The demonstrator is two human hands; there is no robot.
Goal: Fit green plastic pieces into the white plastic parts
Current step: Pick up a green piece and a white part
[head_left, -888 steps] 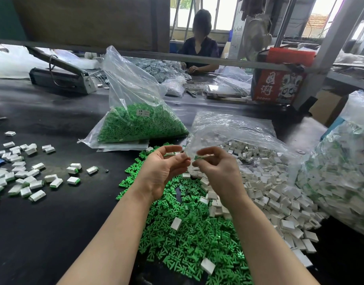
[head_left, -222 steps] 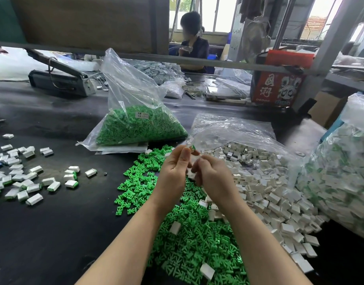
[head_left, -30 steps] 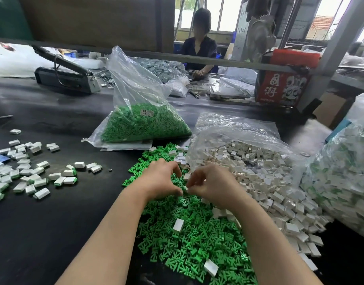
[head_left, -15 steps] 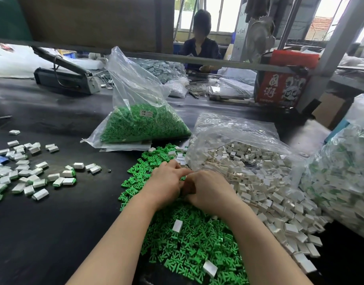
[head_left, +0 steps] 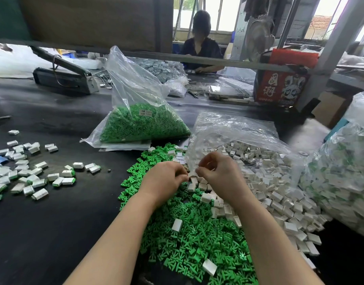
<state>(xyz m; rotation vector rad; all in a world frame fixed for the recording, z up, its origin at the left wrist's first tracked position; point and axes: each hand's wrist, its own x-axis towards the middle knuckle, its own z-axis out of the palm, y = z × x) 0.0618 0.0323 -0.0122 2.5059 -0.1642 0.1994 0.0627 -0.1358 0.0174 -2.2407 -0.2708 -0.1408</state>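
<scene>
A small white label (head_left: 146, 113) was stuck on the clear bag of green pieces (head_left: 144, 125); two short printed lines were carried on it, but they were too small to be read. Large white Chinese characters, apparently 国潮, were printed on the red box (head_left: 279, 88) at the far right of the table, beside a white cartoon lion-like face. A row of smaller white print ran along the lower edge of that box and could not be made out.
</scene>
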